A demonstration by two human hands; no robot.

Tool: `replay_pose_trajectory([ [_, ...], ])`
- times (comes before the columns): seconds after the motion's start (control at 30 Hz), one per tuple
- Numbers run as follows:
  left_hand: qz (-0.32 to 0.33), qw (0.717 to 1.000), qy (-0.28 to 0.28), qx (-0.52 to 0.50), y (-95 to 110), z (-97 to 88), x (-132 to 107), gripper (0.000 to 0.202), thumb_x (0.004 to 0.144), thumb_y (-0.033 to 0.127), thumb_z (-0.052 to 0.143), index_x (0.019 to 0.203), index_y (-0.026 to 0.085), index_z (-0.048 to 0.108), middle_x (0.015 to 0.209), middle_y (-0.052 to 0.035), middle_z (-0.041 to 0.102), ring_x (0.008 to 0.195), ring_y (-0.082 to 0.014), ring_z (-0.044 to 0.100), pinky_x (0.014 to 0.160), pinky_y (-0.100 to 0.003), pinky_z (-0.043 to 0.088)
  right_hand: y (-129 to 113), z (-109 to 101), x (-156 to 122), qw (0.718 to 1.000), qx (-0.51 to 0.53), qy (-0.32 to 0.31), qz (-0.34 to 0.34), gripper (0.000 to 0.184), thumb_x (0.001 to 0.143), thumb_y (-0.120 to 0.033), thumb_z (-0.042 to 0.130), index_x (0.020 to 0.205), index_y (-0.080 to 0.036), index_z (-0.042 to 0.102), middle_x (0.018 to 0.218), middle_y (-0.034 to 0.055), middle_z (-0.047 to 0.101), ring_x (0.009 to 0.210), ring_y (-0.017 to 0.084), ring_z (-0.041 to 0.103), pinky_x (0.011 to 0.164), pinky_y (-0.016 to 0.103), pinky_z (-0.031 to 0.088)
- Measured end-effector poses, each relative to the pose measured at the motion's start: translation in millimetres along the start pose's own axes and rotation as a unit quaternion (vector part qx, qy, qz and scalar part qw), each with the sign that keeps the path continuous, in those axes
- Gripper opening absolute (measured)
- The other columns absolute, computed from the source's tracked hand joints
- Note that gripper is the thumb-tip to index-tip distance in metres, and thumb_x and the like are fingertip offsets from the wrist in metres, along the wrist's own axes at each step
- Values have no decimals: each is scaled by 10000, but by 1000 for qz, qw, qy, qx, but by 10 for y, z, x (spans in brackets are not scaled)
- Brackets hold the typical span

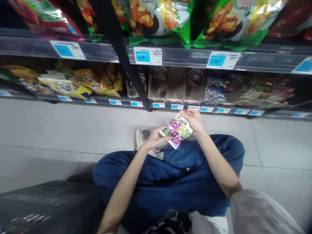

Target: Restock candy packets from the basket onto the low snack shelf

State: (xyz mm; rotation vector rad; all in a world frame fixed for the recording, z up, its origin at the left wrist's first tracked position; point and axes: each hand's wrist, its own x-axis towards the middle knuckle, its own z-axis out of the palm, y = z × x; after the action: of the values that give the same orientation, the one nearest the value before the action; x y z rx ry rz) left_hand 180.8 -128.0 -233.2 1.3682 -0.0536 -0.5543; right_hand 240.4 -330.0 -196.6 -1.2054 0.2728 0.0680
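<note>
Purple packet [179, 130], frame centre: large "QQ", with "旺仔" above
Price tag [147, 56], upper middle: blurred figure, apparently ending "50"
Lower shelf tags [158, 105]: too small to read

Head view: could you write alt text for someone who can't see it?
A small purple-and-white packet marked QQ is held between the left hand and right hand of a person seated cross-legged on a tiled floor. Ahead, shelves edged with price tags hold bagged snacks.
</note>
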Motion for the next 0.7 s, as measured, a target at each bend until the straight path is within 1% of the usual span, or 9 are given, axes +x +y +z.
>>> replay_pose_trajectory([
  [0.1,-9,1000,5,-24,-60,21,-27,552,666,355,883,1129,139,674,1052,-78,730,905,-210,677,786,-286,557,-24,-7,-22,999,16,4,48,448,565,-444,927,769,-219,598,673,-45,634,632,132,578,617,268,462],
  [0.17,-10,999,26,-44,-95,34,-32,549,664,351,886,1125,145,672,1017,-66,726,863,-191,673,704,-251,555,-55,1,-46,997,29,-6,65,417,626,-489,894,832,-204,671,734,-22,670,673,132,597,638,262,465],
  [0.23,-7,995,63,-71,-116,46,-24,571,667,348,887,1155,159,660,1009,-55,720,846,-173,670,661,-221,547,-79,14,-74,996,38,-26,73,411,677,-516,861,882,-189,722,818,7,707,729,138,621,666,259,471],
  [0.33,8,987,123,-106,-123,53,1,607,666,363,889,1190,175,647,1047,-55,718,877,-170,678,689,-217,558,-61,30,-109,994,31,-76,77,390,689,-514,858,882,-193,748,845,15,729,747,146,633,683,263,480],
  [0.4,22,983,140,-118,-125,47,16,606,654,373,893,1175,174,657,1058,-61,719,895,-179,682,716,-234,570,-12,36,-118,992,7,-102,72,381,657,-492,887,860,-198,754,853,20,743,765,161,649,705,274,494],
  [0.47,31,982,143,-120,-132,38,26,587,638,371,901,1138,165,674,1052,-65,719,893,-187,683,730,-252,579,49,35,-112,993,-19,-102,59,385,637,-488,901,847,-199,759,877,35,757,801,184,670,727,289,506],
  [0.53,40,982,136,-125,-141,32,32,591,618,349,912,1128,161,679,1059,-67,719,900,-191,684,755,-265,583,106,28,-94,995,-30,-87,41,374,648,-505,891,821,-203,756,873,39,762,810,197,682,719,296,509],
  [0.63,50,981,124,-140,-153,31,44,651,596,310,924,1175,168,662,1105,-72,719,946,-196,684,804,-269,577,158,20,-66,997,-32,-72,23,361,667,-520,879,801,-209,752,852,35,761,786,202,687,687,298,514],
  [0.7,50,981,124,-142,-157,30,53,667,600,305,922,1196,169,654,1114,-75,721,955,-197,684,801,-261,571,169,25,-59,997,-29,-70,16,362,673,-522,877,807,-209,755,844,34,759,767,202,687,683,304,523],
])
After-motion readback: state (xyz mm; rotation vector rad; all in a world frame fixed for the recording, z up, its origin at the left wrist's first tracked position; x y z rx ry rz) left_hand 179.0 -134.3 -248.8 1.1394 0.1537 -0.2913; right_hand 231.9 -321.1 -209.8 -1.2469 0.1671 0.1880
